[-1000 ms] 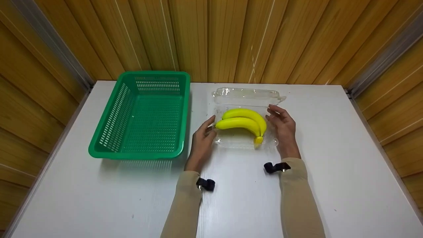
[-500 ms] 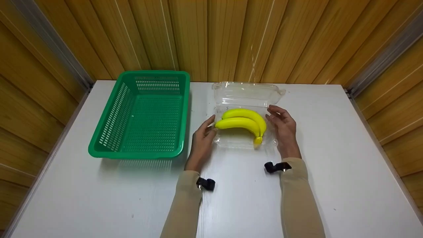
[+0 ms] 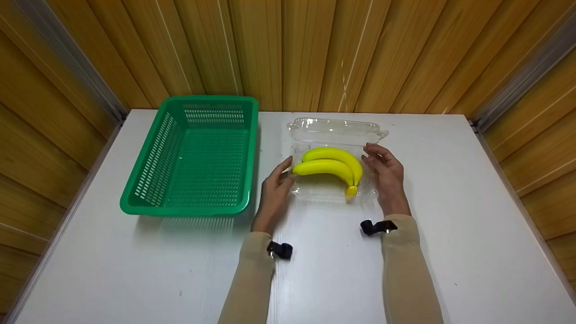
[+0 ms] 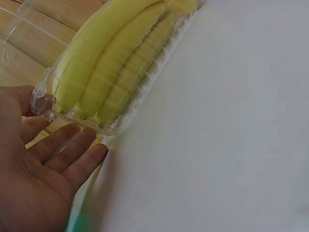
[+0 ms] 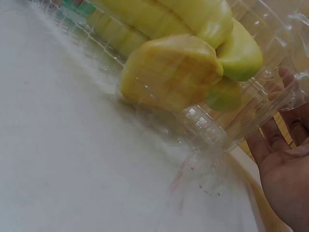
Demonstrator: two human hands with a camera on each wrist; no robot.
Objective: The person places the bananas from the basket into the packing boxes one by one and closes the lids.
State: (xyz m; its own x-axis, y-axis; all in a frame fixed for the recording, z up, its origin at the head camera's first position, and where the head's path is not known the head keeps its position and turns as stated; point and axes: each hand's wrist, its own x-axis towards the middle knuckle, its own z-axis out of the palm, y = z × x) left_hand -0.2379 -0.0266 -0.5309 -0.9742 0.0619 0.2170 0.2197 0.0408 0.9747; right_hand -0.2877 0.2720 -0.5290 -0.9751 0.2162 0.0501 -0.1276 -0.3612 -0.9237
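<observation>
A bunch of yellow bananas [image 3: 330,167] lies in a clear plastic clamshell box [image 3: 321,193], its stem end towards the near right. Folded back behind the base is the box's lid [image 3: 335,126]. My left hand [image 3: 275,189] is at the box's left end, palm inward, with loosely extended fingers touching the side near a corner clasp [image 4: 41,94]. At the opposite end my right hand [image 3: 388,175] reaches its fingertips to the rim. In the right wrist view, one fingertip [image 5: 287,77] shows through the plastic, and the bananas' blunt stem [image 5: 169,72] faces the camera.
A green plastic basket [image 3: 249,189] with slotted sides stands left of the box, close to my left hand. Wooden panel walls [image 3: 306,54] rise behind the white table [image 3: 324,279] and on both sides.
The lid's far edge tipped up about half a second ago and is lower again now. Both hands and the bananas have stayed nearly still.
</observation>
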